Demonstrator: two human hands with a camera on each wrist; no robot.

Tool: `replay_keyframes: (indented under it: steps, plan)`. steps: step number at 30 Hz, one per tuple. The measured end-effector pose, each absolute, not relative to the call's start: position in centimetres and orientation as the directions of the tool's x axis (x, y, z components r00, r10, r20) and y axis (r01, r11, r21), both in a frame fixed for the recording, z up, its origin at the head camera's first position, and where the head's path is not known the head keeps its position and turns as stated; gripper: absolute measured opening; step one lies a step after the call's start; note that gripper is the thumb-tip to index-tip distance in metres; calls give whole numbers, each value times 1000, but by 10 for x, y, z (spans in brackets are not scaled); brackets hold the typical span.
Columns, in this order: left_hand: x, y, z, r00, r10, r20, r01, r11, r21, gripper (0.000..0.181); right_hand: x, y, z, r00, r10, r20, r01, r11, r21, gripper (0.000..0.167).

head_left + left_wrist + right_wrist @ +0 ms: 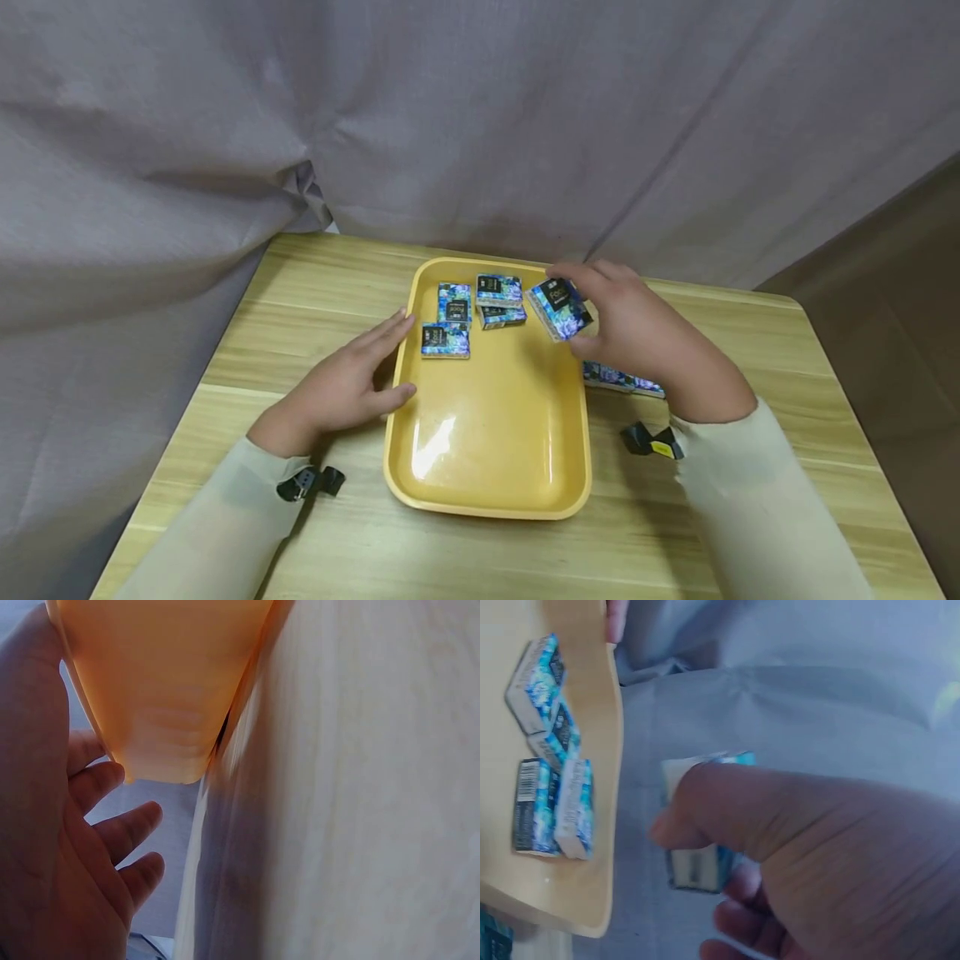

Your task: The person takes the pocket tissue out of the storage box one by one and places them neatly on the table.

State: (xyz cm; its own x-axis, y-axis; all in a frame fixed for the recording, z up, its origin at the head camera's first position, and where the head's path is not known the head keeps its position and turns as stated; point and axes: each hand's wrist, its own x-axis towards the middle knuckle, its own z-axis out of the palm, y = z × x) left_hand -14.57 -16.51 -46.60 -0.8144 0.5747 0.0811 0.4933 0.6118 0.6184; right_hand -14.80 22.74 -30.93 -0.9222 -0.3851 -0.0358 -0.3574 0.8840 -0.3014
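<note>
My right hand [633, 321] pinches a blue floral tissue pack [559, 308] with a black label between thumb and fingers. It is tilted above the far right corner of a yellow tray [487, 433]. In the right wrist view the thumb lies across the pale side of this pack [694, 868]. My left hand [348, 379] touches the tray's left rim, its fingers spread and fairly straight. In the left wrist view the fingers [124, 832] stand beside the tray's outer wall [161, 690]. Several like packs [446, 341] lie in the tray's far part, some overlapping.
More blue packs [622, 380] lie on the wooden table [330, 533] just right of the tray, partly under my right hand. A grey curtain [480, 125] hangs behind the table's far edge. Black wrist devices [651, 440] sit at both cuffs.
</note>
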Motion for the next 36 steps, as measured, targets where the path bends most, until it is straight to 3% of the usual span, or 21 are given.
replay_keyframes:
  steps: [7,24,36]
  plan:
    - [-146,-165,-467,-816,573,73,487,615,621,101,-133,242,-303,-929,-365,-60,-334,897,-289,83]
    - [-144,-165,-465,-814,574,89,497,609,618,100,-102,275,-329,-960,-155,-233,-97,965,-243,91]
    - [-143,-164,-463,-813,569,125,529,633,565,99,-75,277,-376,-951,-179,-252,-117,964,-240,94]
